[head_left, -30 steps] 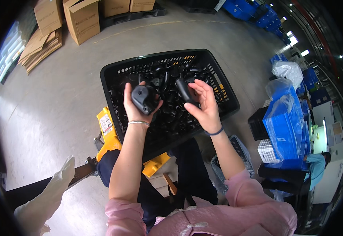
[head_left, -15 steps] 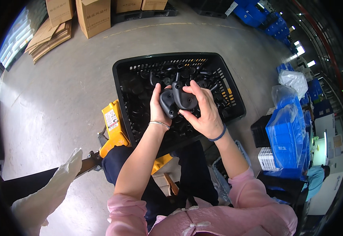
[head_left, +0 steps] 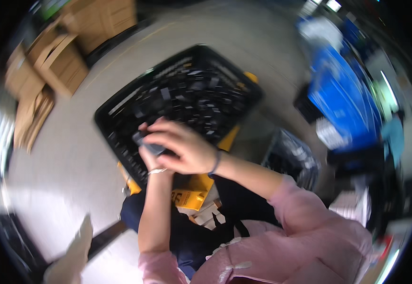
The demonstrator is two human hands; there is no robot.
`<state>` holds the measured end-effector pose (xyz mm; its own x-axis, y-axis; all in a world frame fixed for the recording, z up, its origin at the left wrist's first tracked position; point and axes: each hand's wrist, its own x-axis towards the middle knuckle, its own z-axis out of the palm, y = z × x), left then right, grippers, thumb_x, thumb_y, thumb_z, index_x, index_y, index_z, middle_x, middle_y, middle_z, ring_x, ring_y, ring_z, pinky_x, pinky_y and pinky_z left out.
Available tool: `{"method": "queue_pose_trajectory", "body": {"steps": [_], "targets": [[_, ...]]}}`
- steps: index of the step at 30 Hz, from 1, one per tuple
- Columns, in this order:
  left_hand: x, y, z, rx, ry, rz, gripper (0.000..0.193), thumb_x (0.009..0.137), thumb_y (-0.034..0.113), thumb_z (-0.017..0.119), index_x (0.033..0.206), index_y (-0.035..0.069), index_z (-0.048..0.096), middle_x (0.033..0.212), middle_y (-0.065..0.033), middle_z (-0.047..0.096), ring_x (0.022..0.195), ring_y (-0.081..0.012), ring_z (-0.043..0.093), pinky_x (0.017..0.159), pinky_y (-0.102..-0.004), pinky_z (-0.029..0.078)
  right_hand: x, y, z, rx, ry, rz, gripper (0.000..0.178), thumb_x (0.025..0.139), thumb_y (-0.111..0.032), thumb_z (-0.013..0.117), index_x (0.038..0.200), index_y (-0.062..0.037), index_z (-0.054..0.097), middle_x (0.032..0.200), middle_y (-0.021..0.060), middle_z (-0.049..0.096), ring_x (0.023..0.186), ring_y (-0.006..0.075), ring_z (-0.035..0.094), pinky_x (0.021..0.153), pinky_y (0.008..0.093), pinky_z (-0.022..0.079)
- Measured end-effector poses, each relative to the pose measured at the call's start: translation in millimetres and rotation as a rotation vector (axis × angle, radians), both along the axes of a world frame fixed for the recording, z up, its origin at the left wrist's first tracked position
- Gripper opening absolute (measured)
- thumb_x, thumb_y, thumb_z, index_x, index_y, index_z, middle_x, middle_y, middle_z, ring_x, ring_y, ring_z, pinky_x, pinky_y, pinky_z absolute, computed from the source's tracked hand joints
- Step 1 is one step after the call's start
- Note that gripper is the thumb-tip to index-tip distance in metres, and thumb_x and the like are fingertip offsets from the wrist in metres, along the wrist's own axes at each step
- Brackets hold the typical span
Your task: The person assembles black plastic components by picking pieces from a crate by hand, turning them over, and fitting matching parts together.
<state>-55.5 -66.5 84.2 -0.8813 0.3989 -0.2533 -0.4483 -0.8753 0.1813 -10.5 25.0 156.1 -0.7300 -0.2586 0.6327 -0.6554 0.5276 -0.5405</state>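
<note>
Blur softens much of the picture. In front of me sits a black plastic basket (head_left: 149, 72), filled with many small black plastic parts (head_left: 199, 92). Above its near left side my two hands meet around a dark, rounded plastic part (head_left: 153, 147). Beneath it, my left hand (head_left: 150, 160) is partly covered by the other hand. My right hand (head_left: 184, 149) reaches across from the right, its fingers curled over the part. Whether one or two parts are between the hands is hidden.
Yellow equipment (head_left: 189, 199) shows under the basket by my knees. To the right stand a plastic-lined bin (head_left: 293, 156) and stacked blue crates (head_left: 343, 97). Cardboard boxes (head_left: 61, 66) are at the far left. A person in teal (head_left: 394, 137) is at the far right.
My view has swung, so the basket appears turned and further left. Both hands have drawn closer to me at its near left side; the right hand now covers more of the parts.
</note>
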Motion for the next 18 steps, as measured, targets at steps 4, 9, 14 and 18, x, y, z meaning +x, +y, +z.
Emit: {"method": "queue_pose_trajectory", "body": {"steps": [4,9,14,18], "targets": [[54.7,43.9,1.9,-0.122,0.060,-0.390,0.040,0.082,0.043,0.039,0.103,0.011,0.052,0.101,-0.0073,0.056,0.096,-0.0242,0.053,0.084,-0.0374,0.042,55.7,21.3,-10.0,-0.210,0.023,-0.173,0.044,0.072,-0.013,0.060,0.114,-0.0072,0.047,0.116,0.0153,0.043,0.108,0.0323,0.044,0.090,0.0385,0.037],[119.5,114.1,1.8,-0.435,0.011,-0.608,0.042,0.081,0.046,0.041,0.102,0.011,0.052,0.099,-0.0059,0.055,0.090,-0.0201,0.054,0.079,-0.0353,0.044,164.1,87.5,-44.5,-0.367,-0.021,-0.557,0.044,0.075,-0.015,0.059,0.114,-0.0020,0.046,0.115,0.0163,0.045,0.107,0.0306,0.046,0.090,0.0366,0.037],[209.0,226.3,-63.2,-0.621,-0.171,-1.089,0.060,0.081,0.060,0.032,0.115,0.013,0.047,0.108,-0.0081,0.052,0.099,-0.0241,0.051,0.084,-0.0486,0.039,254.9,171.3,-112.5,-0.618,-0.221,-1.051,0.044,0.080,-0.016,0.054,0.119,0.0000,0.041,0.115,0.0168,0.047,0.108,0.0267,0.046,0.091,0.0341,0.036],[248.3,282.6,-66.0,-0.921,0.403,-1.266,0.078,0.070,0.061,0.052,0.126,0.010,0.035,0.116,-0.0110,0.046,0.109,-0.0241,0.043,0.091,-0.0474,0.031,307.3,253.0,-161.9,-0.314,-0.333,-1.531,0.060,0.084,-0.031,0.049,0.127,0.0052,0.028,0.129,0.0245,0.033,0.121,0.0373,0.029,0.101,0.0409,0.022]]}}
